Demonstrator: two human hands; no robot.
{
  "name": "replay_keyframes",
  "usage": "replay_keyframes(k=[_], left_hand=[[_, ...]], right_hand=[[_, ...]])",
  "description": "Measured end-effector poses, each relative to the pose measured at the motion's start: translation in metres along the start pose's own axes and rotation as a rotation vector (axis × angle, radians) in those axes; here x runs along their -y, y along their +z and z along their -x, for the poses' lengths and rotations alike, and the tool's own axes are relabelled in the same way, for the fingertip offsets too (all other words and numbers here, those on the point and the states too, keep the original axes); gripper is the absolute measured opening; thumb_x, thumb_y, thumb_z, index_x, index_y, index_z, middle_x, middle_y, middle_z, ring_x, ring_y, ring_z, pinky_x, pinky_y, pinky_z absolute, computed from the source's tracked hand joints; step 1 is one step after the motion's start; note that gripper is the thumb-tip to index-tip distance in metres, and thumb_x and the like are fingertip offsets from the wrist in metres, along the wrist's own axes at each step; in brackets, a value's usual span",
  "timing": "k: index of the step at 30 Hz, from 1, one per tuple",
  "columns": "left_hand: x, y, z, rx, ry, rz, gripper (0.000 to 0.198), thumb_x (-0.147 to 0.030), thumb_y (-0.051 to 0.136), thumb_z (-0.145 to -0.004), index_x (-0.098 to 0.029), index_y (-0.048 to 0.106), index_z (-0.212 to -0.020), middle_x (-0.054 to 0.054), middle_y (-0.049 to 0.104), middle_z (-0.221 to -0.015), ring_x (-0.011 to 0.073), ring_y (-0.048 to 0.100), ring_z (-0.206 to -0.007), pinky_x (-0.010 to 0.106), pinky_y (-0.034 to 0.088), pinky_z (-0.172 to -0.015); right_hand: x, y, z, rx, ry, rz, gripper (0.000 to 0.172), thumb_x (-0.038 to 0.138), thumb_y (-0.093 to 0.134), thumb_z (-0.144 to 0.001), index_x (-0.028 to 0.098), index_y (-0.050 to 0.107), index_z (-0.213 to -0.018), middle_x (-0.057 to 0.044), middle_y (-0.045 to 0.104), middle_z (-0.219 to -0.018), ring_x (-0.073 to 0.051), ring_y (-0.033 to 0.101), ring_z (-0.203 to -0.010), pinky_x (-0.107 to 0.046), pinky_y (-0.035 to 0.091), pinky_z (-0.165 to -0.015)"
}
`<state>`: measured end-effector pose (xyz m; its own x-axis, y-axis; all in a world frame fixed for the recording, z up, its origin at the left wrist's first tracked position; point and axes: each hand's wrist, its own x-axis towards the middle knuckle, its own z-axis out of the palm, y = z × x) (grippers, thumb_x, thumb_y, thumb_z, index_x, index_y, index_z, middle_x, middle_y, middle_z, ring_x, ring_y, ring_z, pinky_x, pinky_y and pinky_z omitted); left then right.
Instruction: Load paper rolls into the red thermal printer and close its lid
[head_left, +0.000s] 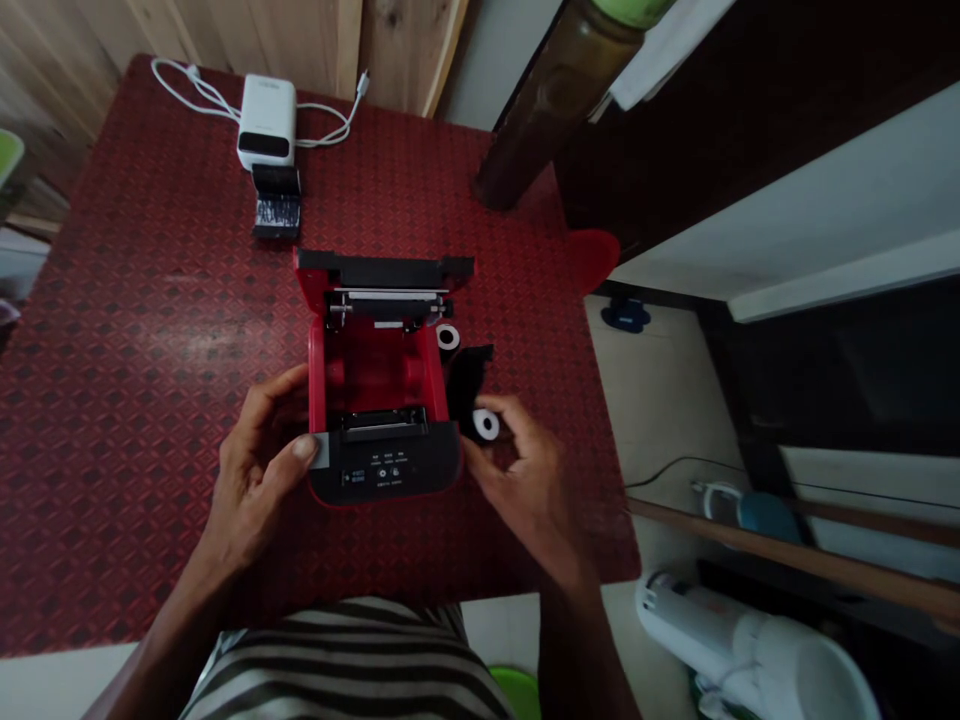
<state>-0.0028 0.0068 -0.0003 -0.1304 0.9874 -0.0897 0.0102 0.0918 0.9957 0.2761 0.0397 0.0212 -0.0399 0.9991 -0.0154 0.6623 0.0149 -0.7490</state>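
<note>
A red and black label printer (382, 480) sits before me on the table, its lid (386, 270) raised and its red inner bay (379, 370) exposed. My left hand (255, 465) grips the printer's left side, thumb on the grey patch at its front corner and fingers along the wall. Beside the right wall, my right hand (525, 470) curls its thumb and index finger around a black ribbon roll with a white core (486, 425). Its thumb tip is close against the printer. Black film (469, 372) stretches from there toward a second white-cored roll (448, 338).
Toward the back left lie a white handheld device (268, 120) with a white cable (330, 120) and a black strip (277, 203). A tall dark bottle with a green lid (555, 100) stands at the back right. The patterned red table (150, 420) ends at a right edge above tiled floor.
</note>
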Motion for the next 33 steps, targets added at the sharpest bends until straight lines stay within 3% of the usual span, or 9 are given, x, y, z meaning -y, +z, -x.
replay_keyframes(k=[6, 12, 15, 19, 22, 25, 29, 33], left_hand=[[-0.002, 0.001, -0.001, -0.011, 0.023, -0.015, 0.056, -0.056, 0.078, -0.106, -0.033, 0.074, -0.157, 0.007, 0.076, -0.159, 0.0400, 0.069, -0.151, 0.043, 0.070, -0.096], [-0.005, 0.002, -0.001, -0.025, 0.018, -0.018, 0.059, -0.057, 0.080, -0.104, -0.030, 0.074, -0.156, 0.009, 0.077, -0.156, 0.0404, 0.072, -0.147, 0.044, 0.071, -0.094], [-0.005, 0.002, -0.001, -0.022, 0.017, -0.010, 0.060, -0.058, 0.079, -0.104, -0.030, 0.074, -0.157, 0.009, 0.077, -0.158, 0.0400, 0.072, -0.147, 0.044, 0.070, -0.096], [-0.005, 0.002, -0.001, -0.017, 0.016, -0.023, 0.058, -0.058, 0.079, -0.104, -0.032, 0.074, -0.155, 0.008, 0.076, -0.157, 0.0399, 0.072, -0.147, 0.044, 0.070, -0.097], [-0.005, 0.002, -0.001, -0.013, 0.000, -0.023, 0.059, -0.059, 0.077, -0.105, -0.032, 0.073, -0.157, 0.009, 0.078, -0.153, 0.0387, 0.076, -0.138, 0.046, 0.068, -0.099], [-0.007, 0.003, -0.001, -0.022, -0.009, -0.036, 0.059, -0.060, 0.077, -0.104, -0.032, 0.073, -0.156, 0.009, 0.081, -0.146, 0.0376, 0.079, -0.130, 0.047, 0.068, -0.101], [-0.009, 0.003, -0.002, -0.014, -0.008, -0.020, 0.058, -0.061, 0.078, -0.103, -0.032, 0.074, -0.153, 0.009, 0.081, -0.144, 0.0383, 0.079, -0.130, 0.049, 0.069, -0.100], [-0.005, 0.003, 0.000, -0.006, -0.046, 0.025, 0.059, -0.061, 0.079, -0.103, -0.034, 0.073, -0.154, 0.008, 0.081, -0.141, 0.0377, 0.079, -0.129, 0.050, 0.068, -0.103]], right_hand=[[-0.001, 0.018, 0.007, 0.066, -0.050, 0.020, 0.023, 0.016, 0.063, -0.092, 0.024, 0.073, -0.112, -0.007, 0.083, -0.101, -0.023, 0.076, -0.085, -0.036, 0.062, -0.078], [-0.007, 0.019, 0.010, 0.068, -0.044, 0.034, 0.041, 0.017, 0.064, -0.091, 0.022, 0.073, -0.131, -0.009, 0.085, -0.111, -0.022, 0.075, -0.078, -0.039, 0.065, -0.079], [-0.008, 0.008, 0.015, 0.046, -0.012, 0.048, 0.047, 0.021, 0.068, -0.093, 0.021, 0.072, -0.140, -0.007, 0.084, -0.101, -0.022, 0.073, -0.071, -0.040, 0.065, -0.075], [0.000, -0.030, 0.016, 0.024, 0.027, 0.060, 0.040, 0.040, 0.085, -0.096, 0.026, 0.078, -0.133, 0.000, 0.080, -0.083, -0.020, 0.067, -0.063, -0.039, 0.062, -0.069], [0.009, -0.054, -0.001, -0.107, -0.007, 0.046, 0.025, 0.049, 0.083, -0.102, 0.030, 0.082, -0.119, -0.003, 0.087, -0.100, -0.022, 0.076, -0.075, -0.041, 0.063, -0.075], [0.013, -0.055, -0.036, -0.170, -0.127, 0.087, 0.017, 0.040, 0.081, -0.103, 0.031, 0.083, -0.118, -0.005, 0.088, -0.112, -0.027, 0.081, -0.096, -0.046, 0.065, -0.090], [0.015, -0.025, -0.080, 0.031, -0.234, 0.289, 0.044, 0.030, 0.086, -0.094, 0.025, 0.077, -0.137, -0.013, 0.084, -0.138, -0.038, 0.075, -0.130, -0.061, 0.059, -0.111], [0.018, -0.004, -0.095, 0.193, -0.152, 0.433, 0.018, 0.022, 0.073, -0.098, 0.022, 0.077, -0.116, -0.013, 0.086, -0.117, -0.038, 0.076, -0.113, -0.058, 0.058, -0.101]])
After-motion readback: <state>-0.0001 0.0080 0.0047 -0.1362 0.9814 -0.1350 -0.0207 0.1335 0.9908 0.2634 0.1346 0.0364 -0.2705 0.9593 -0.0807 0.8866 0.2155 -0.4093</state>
